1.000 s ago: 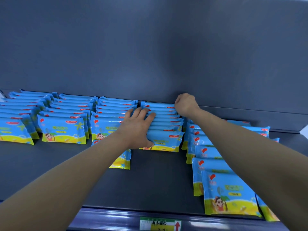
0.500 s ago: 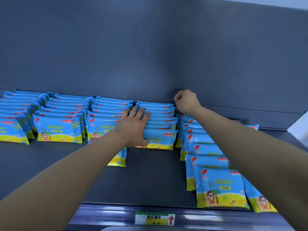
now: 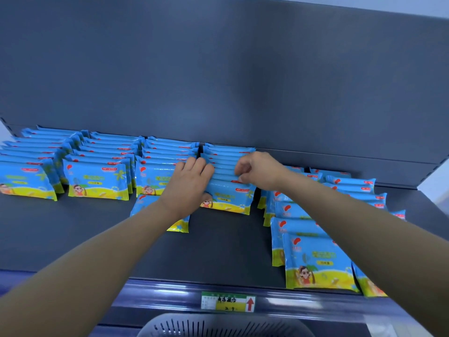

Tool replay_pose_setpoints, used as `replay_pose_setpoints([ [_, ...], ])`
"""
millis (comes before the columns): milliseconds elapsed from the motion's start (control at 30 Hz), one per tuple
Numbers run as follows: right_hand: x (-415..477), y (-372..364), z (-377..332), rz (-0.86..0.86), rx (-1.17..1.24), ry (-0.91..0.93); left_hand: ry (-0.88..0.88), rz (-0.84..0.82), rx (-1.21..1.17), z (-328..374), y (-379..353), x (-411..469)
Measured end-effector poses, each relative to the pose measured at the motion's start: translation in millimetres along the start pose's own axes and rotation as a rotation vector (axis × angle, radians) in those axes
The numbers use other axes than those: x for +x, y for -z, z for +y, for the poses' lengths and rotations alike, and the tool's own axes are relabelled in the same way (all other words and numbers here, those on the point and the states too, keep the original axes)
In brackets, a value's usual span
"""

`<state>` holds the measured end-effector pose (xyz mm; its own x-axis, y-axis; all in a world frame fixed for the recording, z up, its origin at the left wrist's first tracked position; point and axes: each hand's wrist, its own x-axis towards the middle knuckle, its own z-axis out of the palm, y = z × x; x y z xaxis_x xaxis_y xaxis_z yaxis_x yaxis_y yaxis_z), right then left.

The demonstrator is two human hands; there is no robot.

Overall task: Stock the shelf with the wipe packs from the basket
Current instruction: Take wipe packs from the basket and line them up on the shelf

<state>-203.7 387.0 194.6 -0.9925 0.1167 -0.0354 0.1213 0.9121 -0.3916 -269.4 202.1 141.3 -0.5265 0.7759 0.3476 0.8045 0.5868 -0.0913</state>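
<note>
Ok so both hands are on the same middle row of wipe packs [image 3: 224, 164] now. It stands on edge dead centre on the shelf [image 3: 218, 254], with its back end up by the rear wall [image 3: 218, 81]. Biggest change from half a second back is the right hand [image 3: 258, 171]. It was a closed fist parked at the far back corner of that row, right by the wall. It's since come forward to about 1 o'clock of the front pack [image 3: 230, 199], fingers curled down and pinching the packs' right top edges. The left hand [image 3: 192, 183] used to lie flat across the tops with fingers stretched out. Now it's slid to the row's left end, roughly 10 o'clock of the front pack, fingers hooked over the tops and thumb pressed on the front pack's face, so it's grasping the row too. The row sits squeezed between the two hands. One loose pack [image 3: 181, 226] lies flat under the left wrist, same spot as before. The tidy rows [image 3: 97, 181] running off toward 9 o'clock and the slumped packs [image 3: 318, 261] fanned out at 4 o'clock look unchanged. The view has also dipped a bit, so the grey basket [image 3: 226, 325] now pokes its rim in at 6 o'clock, just under the price tag [image 3: 228, 301]. Can't see what's inside it.
</note>
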Motion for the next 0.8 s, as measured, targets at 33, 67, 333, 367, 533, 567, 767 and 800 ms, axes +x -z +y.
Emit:
replay_pose_setpoints([
  [33, 0.1, -1.3, -0.4, 0.013, -0.020, 0.003, 0.005, 0.003, -0.007, -0.1, -0.4, -0.7],
  [67, -0.3, -2.1, -1.0, 0.022, -0.026, 0.004, 0.012, 0.009, -0.013, -0.8, -0.3, -1.3],
  [333, 0.1, -3.7, -4.7, 0.019, -0.199, 0.011, 0.114, -0.075, -0.138, -15.8, 2.6, -10.1],
  [367, -0.5, -2.6, -3.1, 0.018, -0.203, 0.002, 0.127, -0.086, -0.167, -17.0, 3.5, -12.5],
  [533, -4.7, 0.8, 1.0, 0.008, -0.193, -0.048, 0.153, -0.105, -0.190, -18.3, 6.9, -20.2],
  [567, -4.7, 1.5, 1.0, 0.000, -0.203, -0.053, 0.162, -0.109, -0.214, -18.2, 7.6, -20.3],
  [767, -6.3, 3.2, -1.0, -0.010, -0.272, -0.069, 0.241, -0.101, -0.435, -17.4, 19.7, -20.6],
  [800, -7.3, 3.2, -1.6, -0.013, -0.278, -0.070, 0.252, -0.103, -0.463, -17.9, 22.3, -21.0],
])
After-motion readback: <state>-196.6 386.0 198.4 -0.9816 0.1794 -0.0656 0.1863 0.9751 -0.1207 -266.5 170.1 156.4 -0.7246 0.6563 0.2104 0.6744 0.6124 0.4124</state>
